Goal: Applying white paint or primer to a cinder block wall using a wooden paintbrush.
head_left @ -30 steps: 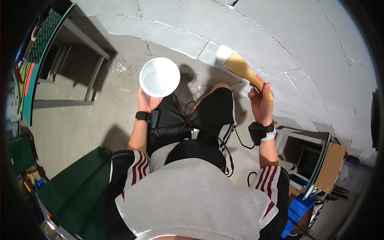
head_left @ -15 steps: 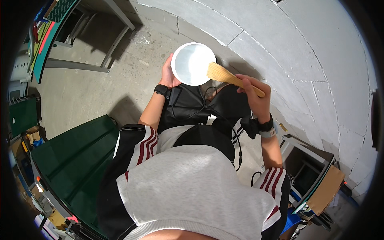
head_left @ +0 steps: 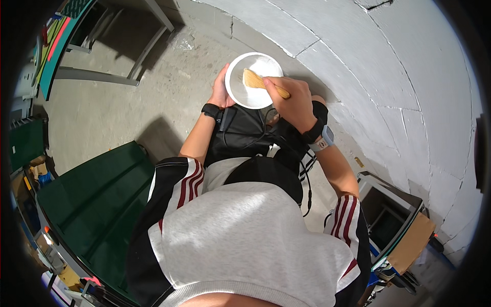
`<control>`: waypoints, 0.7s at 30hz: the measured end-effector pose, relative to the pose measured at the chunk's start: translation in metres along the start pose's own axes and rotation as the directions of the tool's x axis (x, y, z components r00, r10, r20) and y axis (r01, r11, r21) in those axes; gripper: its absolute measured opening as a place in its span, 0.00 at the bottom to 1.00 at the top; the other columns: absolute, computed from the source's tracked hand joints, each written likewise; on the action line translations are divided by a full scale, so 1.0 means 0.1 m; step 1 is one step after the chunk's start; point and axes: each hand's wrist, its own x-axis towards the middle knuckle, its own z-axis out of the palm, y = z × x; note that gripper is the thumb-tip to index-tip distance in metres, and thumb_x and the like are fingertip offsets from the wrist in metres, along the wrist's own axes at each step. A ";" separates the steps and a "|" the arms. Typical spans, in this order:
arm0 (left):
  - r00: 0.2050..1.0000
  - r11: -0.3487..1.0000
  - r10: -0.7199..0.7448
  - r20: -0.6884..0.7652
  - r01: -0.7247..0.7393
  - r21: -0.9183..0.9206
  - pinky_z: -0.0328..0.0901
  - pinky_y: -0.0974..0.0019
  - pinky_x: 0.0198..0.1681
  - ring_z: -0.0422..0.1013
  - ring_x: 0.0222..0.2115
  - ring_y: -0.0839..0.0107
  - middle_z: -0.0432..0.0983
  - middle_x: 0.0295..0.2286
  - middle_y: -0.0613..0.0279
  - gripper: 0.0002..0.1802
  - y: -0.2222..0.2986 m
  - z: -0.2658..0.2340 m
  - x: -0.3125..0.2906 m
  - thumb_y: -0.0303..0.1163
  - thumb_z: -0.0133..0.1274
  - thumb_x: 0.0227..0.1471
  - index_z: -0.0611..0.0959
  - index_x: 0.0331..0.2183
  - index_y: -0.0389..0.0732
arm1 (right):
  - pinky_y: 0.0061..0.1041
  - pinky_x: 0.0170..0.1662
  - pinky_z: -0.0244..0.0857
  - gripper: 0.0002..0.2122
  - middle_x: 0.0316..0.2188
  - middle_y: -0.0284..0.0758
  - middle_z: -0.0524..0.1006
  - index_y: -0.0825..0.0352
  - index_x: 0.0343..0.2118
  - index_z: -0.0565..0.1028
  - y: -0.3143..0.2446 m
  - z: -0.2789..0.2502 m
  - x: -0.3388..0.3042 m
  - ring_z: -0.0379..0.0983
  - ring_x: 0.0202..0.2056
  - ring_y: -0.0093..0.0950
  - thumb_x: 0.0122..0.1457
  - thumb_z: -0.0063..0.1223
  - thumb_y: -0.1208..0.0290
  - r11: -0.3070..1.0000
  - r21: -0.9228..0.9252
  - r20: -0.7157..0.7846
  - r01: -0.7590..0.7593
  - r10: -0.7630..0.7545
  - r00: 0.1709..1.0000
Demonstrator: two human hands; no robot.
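My left hand (head_left: 221,91) is wrapped round the left side of a white round tub (head_left: 236,93), held above my lap with its mouth facing up. A pale wooden spatula (head_left: 253,80) is gripped by its handle in my right hand (head_left: 296,101). The spatula's wide flat end is inside the tub's mouth; whether it touches the wall or bottom I cannot tell. The inside of the tub looks white, and my right hand covers part of its right rim.
A white block wall (head_left: 378,66) rises close on the right. A teal-topped table (head_left: 59,53) stands at the far left, and a dark green panel (head_left: 97,204) is near my left arm. At lower right is a grey-framed unit (head_left: 388,215) with cardboard (head_left: 413,240). Concrete floor (head_left: 107,112) lies between.
My right hand has moved left and in over the tub, bringing the spatula's wide end from the right rim into the tub's mouth. The tub has shifted slightly right in the picture.
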 end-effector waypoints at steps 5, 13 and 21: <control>0.999 0.999 0.007 0.048 -0.005 -0.041 0.66 0.54 0.53 0.67 0.52 0.53 0.66 0.53 0.44 0.40 0.00 -0.05 0.05 0.60 0.39 0.57 0.65 0.58 0.36 | 0.34 0.27 0.66 0.09 0.20 0.38 0.77 0.63 0.29 0.82 -0.07 -0.05 0.01 0.74 0.23 0.40 0.57 0.53 0.65 0.983 -0.163 0.009 -0.082 0.085 0.996; 0.999 1.000 -0.025 0.031 0.025 0.007 0.65 0.52 0.54 0.67 0.52 0.52 0.65 0.54 0.44 0.40 0.00 0.00 0.07 0.61 0.37 0.58 0.65 0.58 0.37 | 0.34 0.26 0.66 0.09 0.20 0.37 0.77 0.62 0.28 0.82 -0.06 0.06 0.02 0.74 0.23 0.39 0.56 0.53 0.65 0.998 -0.012 -0.026 -0.057 0.057 0.998; 0.999 1.000 -0.003 0.038 0.002 0.025 0.66 0.52 0.53 0.66 0.53 0.52 0.64 0.55 0.46 0.40 0.00 -0.02 0.05 0.61 0.34 0.58 0.65 0.58 0.38 | 0.34 0.25 0.65 0.09 0.20 0.36 0.77 0.59 0.28 0.83 -0.04 -0.10 -0.02 0.74 0.22 0.38 0.56 0.53 0.64 0.973 -0.219 -0.034 -0.075 0.069 0.997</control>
